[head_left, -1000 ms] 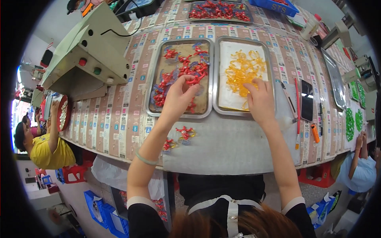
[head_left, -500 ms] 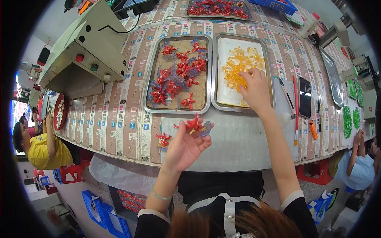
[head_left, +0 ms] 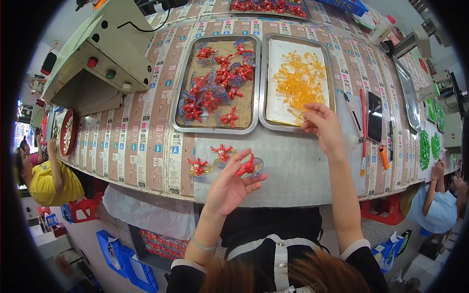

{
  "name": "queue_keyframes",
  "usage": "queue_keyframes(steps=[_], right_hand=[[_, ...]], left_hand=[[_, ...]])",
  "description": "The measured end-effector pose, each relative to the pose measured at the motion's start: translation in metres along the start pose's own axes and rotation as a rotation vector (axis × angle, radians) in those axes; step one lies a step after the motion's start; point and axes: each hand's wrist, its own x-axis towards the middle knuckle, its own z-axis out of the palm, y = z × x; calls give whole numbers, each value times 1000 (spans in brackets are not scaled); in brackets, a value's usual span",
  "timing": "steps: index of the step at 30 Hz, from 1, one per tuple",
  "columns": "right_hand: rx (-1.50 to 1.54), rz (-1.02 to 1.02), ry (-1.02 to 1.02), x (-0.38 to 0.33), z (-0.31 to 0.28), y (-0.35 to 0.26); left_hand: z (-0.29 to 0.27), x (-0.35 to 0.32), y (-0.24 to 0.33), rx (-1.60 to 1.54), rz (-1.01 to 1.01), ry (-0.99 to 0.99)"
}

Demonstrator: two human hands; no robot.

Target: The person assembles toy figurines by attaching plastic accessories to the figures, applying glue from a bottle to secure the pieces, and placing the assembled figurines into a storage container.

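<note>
A small red toy figure with a translucent purple piece rests in the fingers of my left hand, which is curled round it, palm up. My right hand pinches a clear yellow looped plastic piece above the near edge of the right tray. A heap of similar yellow pieces lies on white paper in that tray. Left of my left hand, two red figures with yellow parts, one nearer and one farther, lie on the work surface.
Many red-and-purple figures fill the left tray. To the right lie a pen, a red brush, a phone and an orange cutter. A beige machine stands at left. Co-workers sit at both sides.
A second red figure now lies on the work surface beside the first. My right hand has drawn back from the yellow heap toward me with a yellow piece. My left hand has shifted slightly right.
</note>
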Motion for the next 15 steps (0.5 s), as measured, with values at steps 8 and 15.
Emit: queue_keyframes(steps=[8, 15], right_hand=[[222, -24, 32, -63, 6, 11], [-470, -180, 171, -85, -2, 49]], left_hand=[[5, 6, -13, -11, -20, 66], [1, 9, -18, 47, -18, 153]])
